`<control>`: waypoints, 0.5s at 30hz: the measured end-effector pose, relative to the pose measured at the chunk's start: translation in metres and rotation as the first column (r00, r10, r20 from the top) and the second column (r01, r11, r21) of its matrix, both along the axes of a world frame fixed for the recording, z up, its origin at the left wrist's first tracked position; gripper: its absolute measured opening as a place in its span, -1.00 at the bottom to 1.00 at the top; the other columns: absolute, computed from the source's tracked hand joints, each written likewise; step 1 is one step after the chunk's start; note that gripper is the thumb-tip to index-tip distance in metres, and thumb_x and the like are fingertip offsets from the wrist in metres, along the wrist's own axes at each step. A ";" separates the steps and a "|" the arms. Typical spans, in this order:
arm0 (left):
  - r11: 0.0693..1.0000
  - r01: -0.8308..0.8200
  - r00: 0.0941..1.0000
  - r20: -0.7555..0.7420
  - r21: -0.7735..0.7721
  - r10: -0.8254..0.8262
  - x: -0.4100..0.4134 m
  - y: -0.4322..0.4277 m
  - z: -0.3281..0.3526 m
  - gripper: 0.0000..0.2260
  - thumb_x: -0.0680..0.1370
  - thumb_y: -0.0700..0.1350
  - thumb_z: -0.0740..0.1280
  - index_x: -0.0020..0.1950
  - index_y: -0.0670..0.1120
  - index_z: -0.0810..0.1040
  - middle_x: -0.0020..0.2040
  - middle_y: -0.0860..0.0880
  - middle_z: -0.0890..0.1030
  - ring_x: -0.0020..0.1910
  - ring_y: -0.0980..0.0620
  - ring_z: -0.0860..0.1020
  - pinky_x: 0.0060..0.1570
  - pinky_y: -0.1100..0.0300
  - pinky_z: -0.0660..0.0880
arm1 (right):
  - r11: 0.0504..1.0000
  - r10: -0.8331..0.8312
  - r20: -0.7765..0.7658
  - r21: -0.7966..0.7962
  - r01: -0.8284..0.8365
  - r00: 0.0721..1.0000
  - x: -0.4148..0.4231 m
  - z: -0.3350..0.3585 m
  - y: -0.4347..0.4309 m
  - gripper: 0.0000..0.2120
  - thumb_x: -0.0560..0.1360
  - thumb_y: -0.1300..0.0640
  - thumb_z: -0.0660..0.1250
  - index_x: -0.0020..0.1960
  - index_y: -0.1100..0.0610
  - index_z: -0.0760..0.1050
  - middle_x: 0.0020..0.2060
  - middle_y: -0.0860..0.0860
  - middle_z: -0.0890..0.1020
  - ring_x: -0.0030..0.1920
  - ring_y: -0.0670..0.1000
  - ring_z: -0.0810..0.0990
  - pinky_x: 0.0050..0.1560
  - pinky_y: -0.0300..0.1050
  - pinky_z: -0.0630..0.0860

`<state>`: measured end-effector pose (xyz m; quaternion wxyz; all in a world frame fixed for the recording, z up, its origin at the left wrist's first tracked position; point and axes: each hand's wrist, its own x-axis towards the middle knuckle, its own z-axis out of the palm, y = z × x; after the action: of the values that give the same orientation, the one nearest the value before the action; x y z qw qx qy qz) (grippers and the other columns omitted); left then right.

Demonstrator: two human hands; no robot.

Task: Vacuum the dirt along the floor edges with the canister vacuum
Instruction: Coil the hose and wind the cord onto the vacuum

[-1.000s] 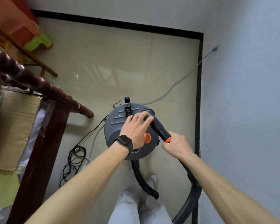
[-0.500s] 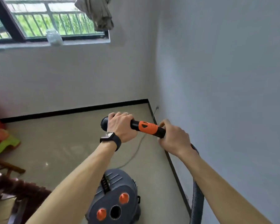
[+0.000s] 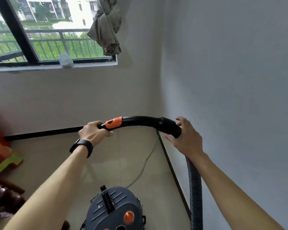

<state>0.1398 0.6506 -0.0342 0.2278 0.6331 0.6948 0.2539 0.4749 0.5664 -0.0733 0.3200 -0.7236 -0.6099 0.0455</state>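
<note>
Fingers of the left hand (image 3: 94, 132) are clenching the curved hose handle (image 3: 140, 120) beside its orange slider (image 3: 114, 122); the right hand (image 3: 187, 140) is only cupping the cuff (image 3: 169, 126), fingers spread. With the handle hovering above the canister vacuum (image 3: 115, 211) on the floor (image 3: 123, 155), that loose hold is risking a slip, the ribbed hose (image 3: 194, 188) snagging the cord (image 3: 145, 161).

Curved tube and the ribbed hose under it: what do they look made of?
The curved tube: hard black plastic, probably; smooth, with a soft sheen along its top. Its orange slider looks like moulded matte plastic with ridges. The ribbed hose: flexible grey plastic, judging by its close corrugations and bend.
</note>
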 end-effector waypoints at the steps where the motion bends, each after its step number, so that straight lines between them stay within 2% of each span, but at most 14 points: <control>1: 1.000 -0.020 1.000 0.011 -0.004 0.021 -0.008 -0.002 -0.001 -0.66 0.15 0.22 0.45 -0.19 0.07 0.61 -0.31 0.05 0.61 -0.21 -0.03 0.57 -0.12 0.10 0.50 | 0.999 -0.018 -0.012 -0.032 0.018 1.000 0.000 -0.003 0.002 -0.60 0.42 -0.24 0.49 0.09 -0.13 0.38 -0.10 -0.17 0.59 -0.19 -0.05 0.58 -0.24 -0.13 0.42; 3: 0.999 -0.035 0.999 -0.013 0.002 0.035 -0.019 -0.006 -0.003 -0.71 0.26 0.16 0.51 -0.12 0.09 0.59 -0.26 0.05 0.61 -0.12 -0.07 0.59 -0.05 0.08 0.51 | 0.999 0.008 -0.040 -0.050 -0.010 0.999 -0.007 -0.003 0.008 -0.73 0.50 -0.13 0.44 -0.10 -0.10 0.35 -0.34 -0.15 0.54 -0.34 0.01 0.55 -0.37 -0.18 0.31; 5: 0.999 -0.033 0.998 -0.052 0.004 0.033 -0.024 -0.008 -0.006 -0.71 0.36 0.10 0.49 0.00 0.10 0.52 -0.18 0.08 0.59 -0.02 -0.08 0.58 0.07 0.04 0.47 | 0.998 0.043 -0.042 -0.052 -0.045 0.998 -0.017 0.003 0.020 -0.79 0.52 0.01 0.40 -0.10 -0.04 0.35 -0.39 -0.10 0.50 -0.36 0.10 0.52 -0.37 -0.14 0.32; 7: 0.999 -0.001 1.000 0.001 0.055 0.001 -0.017 -0.013 -0.006 -0.56 0.36 0.06 0.49 0.17 0.10 0.42 -0.01 0.07 0.58 0.08 -0.05 0.55 0.19 -0.02 0.43 | 0.991 0.110 0.039 -0.080 -0.107 0.993 -0.033 0.022 0.036 -0.85 0.51 0.06 0.36 -0.10 -0.01 0.37 -0.38 -0.07 0.50 -0.34 0.13 0.51 -0.35 -0.11 0.33; 8: 0.990 0.049 0.999 0.010 0.129 -0.051 -0.008 -0.016 -0.004 -0.45 0.34 0.03 0.50 0.26 0.10 0.37 0.09 0.06 0.56 0.13 -0.04 0.53 0.22 -0.03 0.42 | 0.983 0.166 0.088 -0.093 -0.158 0.982 -0.043 0.032 0.044 -0.88 0.50 0.07 0.34 -0.09 0.02 0.40 -0.37 -0.05 0.51 -0.33 0.14 0.52 -0.37 -0.11 0.34; 10: 0.939 0.208 0.977 -0.102 0.273 -0.186 0.020 -0.022 -0.002 -0.30 0.30 0.03 0.50 0.37 0.12 0.28 0.21 0.02 0.52 0.17 -0.06 0.50 0.24 -0.03 0.40 | 0.962 0.266 0.170 -0.108 -0.251 0.949 -0.071 0.053 0.058 -0.90 0.48 0.05 0.33 -0.05 0.03 0.44 -0.33 0.00 0.55 -0.28 0.18 0.54 -0.32 -0.07 0.45; 12: 0.911 0.251 0.964 -0.174 0.327 -0.202 0.048 -0.025 0.003 -0.35 0.33 0.05 0.47 0.37 0.12 0.30 0.22 -0.05 0.49 0.13 -0.14 0.50 0.18 -0.03 0.44 | 0.940 0.339 0.223 -0.112 -0.322 0.914 -0.102 0.069 0.066 -0.85 0.44 0.02 0.34 -0.02 0.02 0.45 -0.29 0.00 0.54 -0.24 0.20 0.54 -0.23 -0.01 0.49; 15: 0.922 0.105 0.989 -0.136 0.373 -0.058 0.057 -0.023 0.010 -0.58 0.38 0.02 0.44 0.20 0.06 0.46 0.12 -0.05 0.52 0.04 -0.20 0.51 0.00 -0.06 0.49 | 0.927 0.374 0.278 -0.089 -0.364 0.885 -0.128 0.073 0.066 -0.82 0.45 0.04 0.33 0.03 0.02 0.44 -0.24 0.00 0.56 -0.18 0.24 0.61 -0.23 -0.01 0.40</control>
<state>0.1968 0.6279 -0.0238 0.0683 0.7081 0.6182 0.3344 0.3471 0.6324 -0.0005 0.2002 -0.5983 -0.7758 0.0094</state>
